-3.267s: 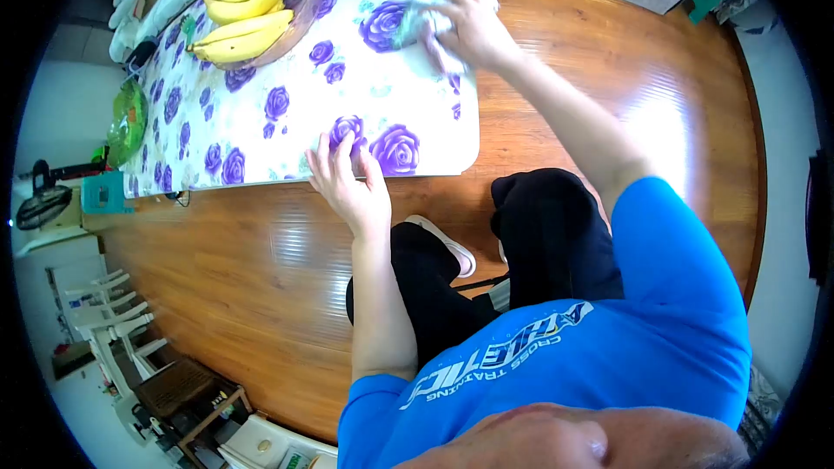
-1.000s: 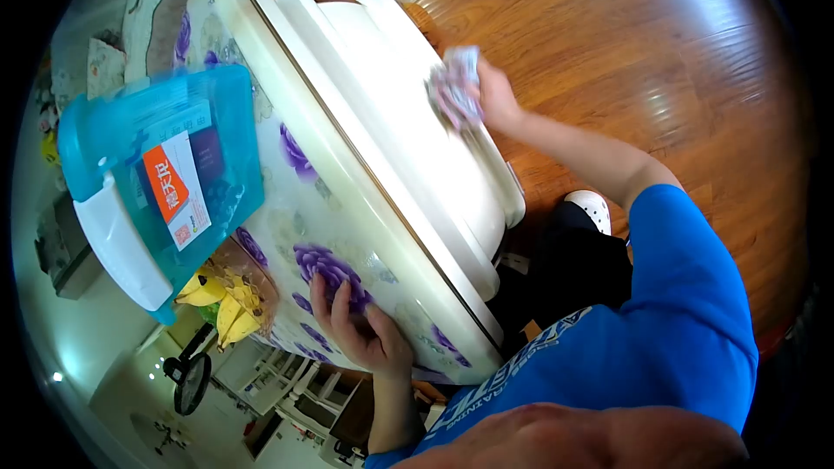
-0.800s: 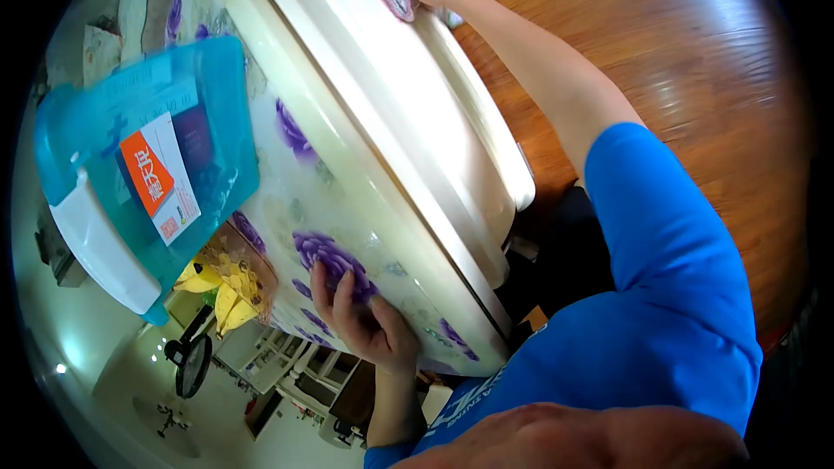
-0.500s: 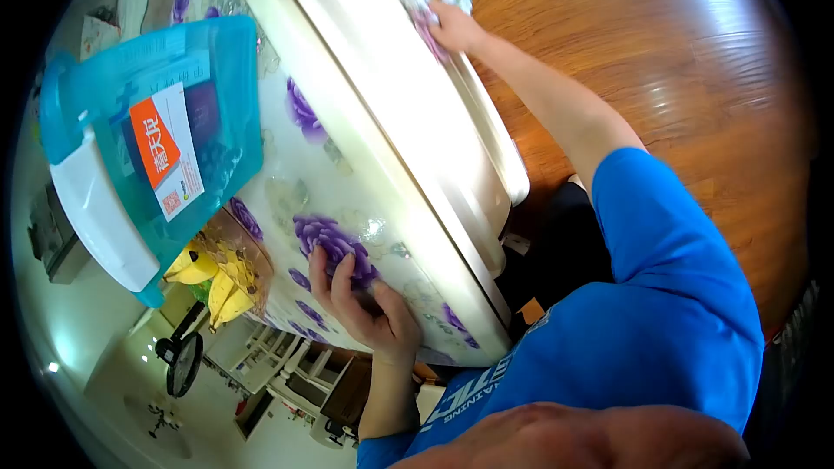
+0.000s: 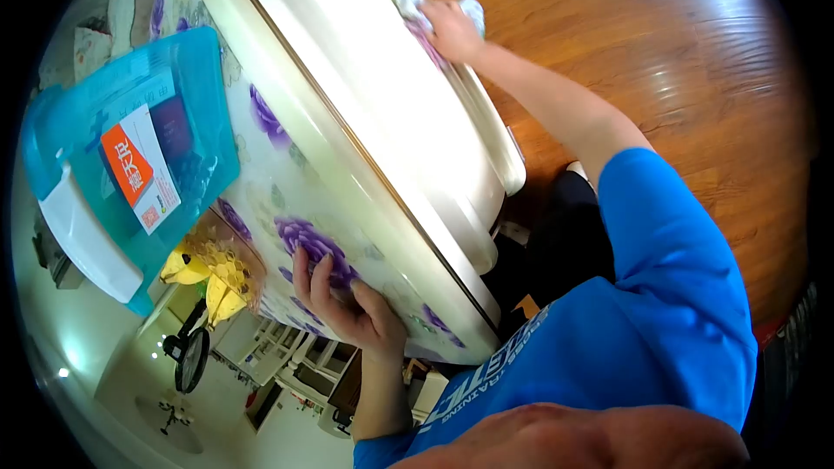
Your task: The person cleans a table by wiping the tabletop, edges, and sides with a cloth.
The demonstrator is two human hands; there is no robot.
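A white table with purple roses on its glossy top (image 5: 261, 182) fills the middle of the view. My left hand (image 5: 347, 308) rests palm down on that top, near one edge, fingers apart over a printed rose. My right hand (image 5: 452, 30) reaches low, down the table's curved white side (image 5: 408, 87), and grips a crumpled cloth (image 5: 420, 29) patterned in white, pink and green. The cloth lies against the long white ledge (image 5: 495, 130) at the bottom, close to the floor. Part of the cloth is hidden under my fingers.
A translucent blue plastic container (image 5: 204, 122) with a white handle (image 5: 91, 234) and an orange-and-white label stands on the table. Beside it are yellow bananas (image 5: 224, 300) in a clear amber container (image 5: 248, 265). Shiny wooden floor (image 5: 591, 26) lies beyond. A black fan (image 5: 191, 360) and chairs show in the background.
The view has shifted slightly, so the table sits further left. My right hand and the cloth have slid a little along the bottom ledge. The left hand stays on the tabletop.
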